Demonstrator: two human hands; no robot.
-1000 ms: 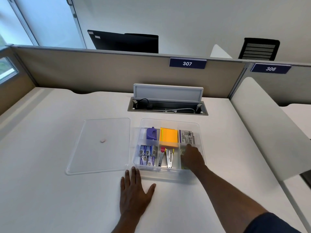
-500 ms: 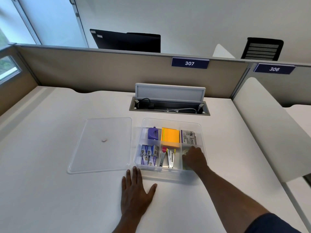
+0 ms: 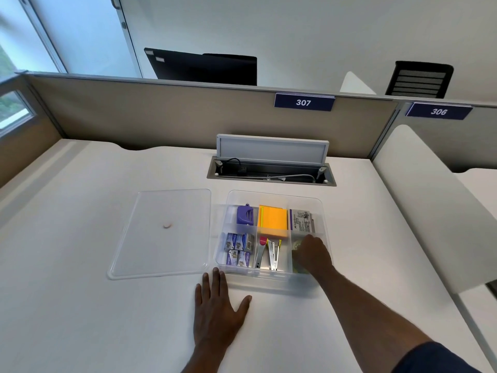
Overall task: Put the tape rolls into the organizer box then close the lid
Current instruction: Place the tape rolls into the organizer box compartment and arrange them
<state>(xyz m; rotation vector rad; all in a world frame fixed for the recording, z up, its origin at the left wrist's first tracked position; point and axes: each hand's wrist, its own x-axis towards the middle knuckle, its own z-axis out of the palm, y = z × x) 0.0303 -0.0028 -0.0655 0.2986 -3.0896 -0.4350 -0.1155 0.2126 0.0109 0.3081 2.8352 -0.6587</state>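
The right hand (image 3: 313,255) is down inside the front right compartment of the clear organizer box (image 3: 325,219), curled over what look like clear tape rolls (image 3: 296,246); a greenish rim shows just beside the knuckles and another at the front of the same compartment. The fingers are hidden under the hand, so I cannot tell whether they grip a roll or only rest on it. The left hand (image 3: 217,310) lies flat and spread on the white surface (image 3: 80,305), holding nothing, its fingertips just short of the box's front left corner. The lid (image 3: 164,232) sits flat on the surface, just beside the box on its left, so closing is not yet done. From here I would say the trouble lies in that compartment: if a roll stands on edge or sits on top of another, it could rise above the rim and keep the lid from seating. The box is light and nothing pins it, so pressing the lid on could shove it across the surface. The lid is thin and lies flat, which may make its edge awkward to lift, and dragging it over could knock the box. The other compartments, with stapler (image 3: 273,255), staple boxes (image 3: 239,250) and orange notes (image 3: 273,220), look low enough.
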